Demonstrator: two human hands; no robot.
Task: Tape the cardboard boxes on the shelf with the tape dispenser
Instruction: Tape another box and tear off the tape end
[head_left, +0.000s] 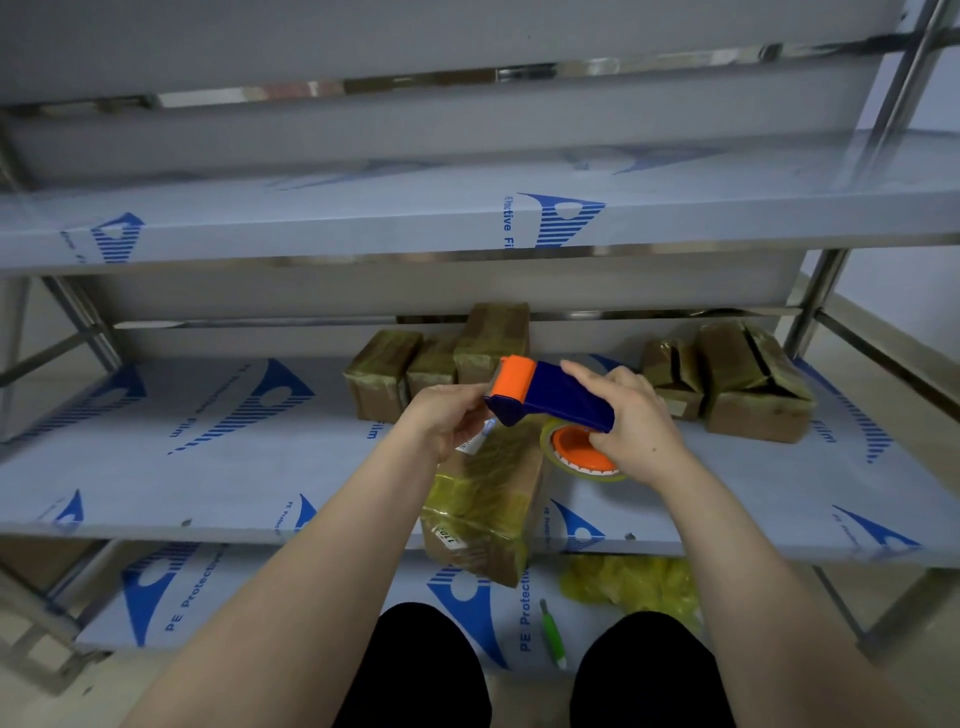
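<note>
Over the film-covered steel shelf (208, 467), the right hand (639, 421) grips the blue-and-orange tape dispenser (556, 397); the left hand (447, 421) pinches its front end.

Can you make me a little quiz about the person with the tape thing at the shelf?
1. True or false: the tape dispenser is lying on the shelf.
2. Which hand grips the end by the tape roll? A. left B. right C. neither
3. Fill in: the bag beside the green tool is ___.

Key
1. False: the left hand and the right hand hold it up over a box.
2. B
3. Yellow
</note>
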